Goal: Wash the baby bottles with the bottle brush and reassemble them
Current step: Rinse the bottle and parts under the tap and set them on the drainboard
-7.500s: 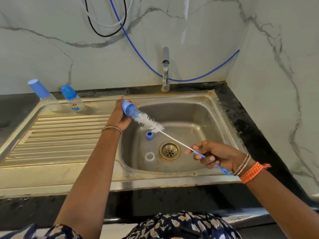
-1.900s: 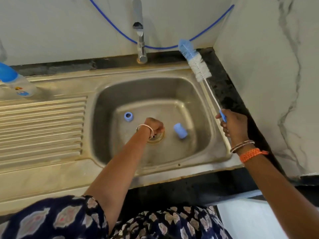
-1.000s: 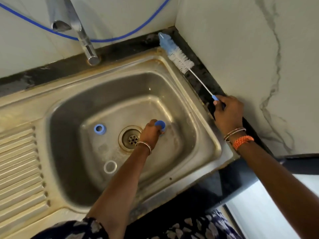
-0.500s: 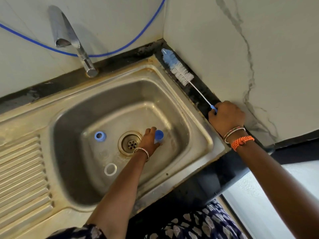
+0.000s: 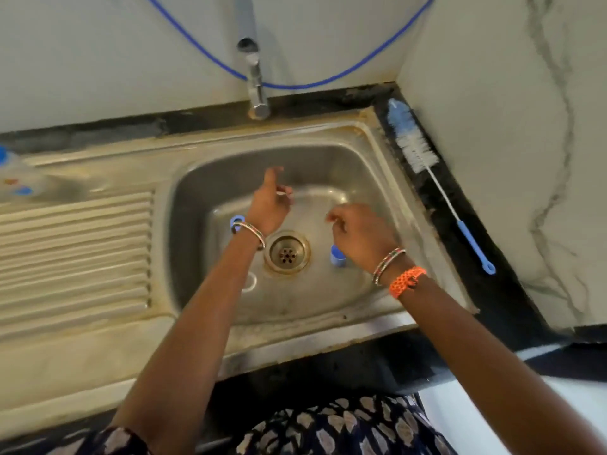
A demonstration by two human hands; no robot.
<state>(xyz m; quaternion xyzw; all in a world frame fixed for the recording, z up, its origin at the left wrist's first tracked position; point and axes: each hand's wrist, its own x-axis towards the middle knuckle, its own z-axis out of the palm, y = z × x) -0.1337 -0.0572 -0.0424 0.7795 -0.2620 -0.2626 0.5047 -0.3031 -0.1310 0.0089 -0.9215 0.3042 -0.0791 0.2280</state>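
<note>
Bottle brush point(image 5: 427, 178) is parked on the bench along the right wall, nobody holding it. Both hands are over the sink point(image 5: 377, 152): left hand point(image 5: 271, 205) pinches something small and pale, blurred, likely the nipple; right hand point(image 5: 363, 239) has loose fingers with nothing visibly in its grip. Blue cap point(image 5: 337, 256), blue ring point(image 5: 237, 221) and a clear ring point(image 5: 251, 282) lie loose by the drain. Capped bottle point(image 5: 13, 178) stands far left. Judging by this, brushing is mostly done, reassembly left
</note>
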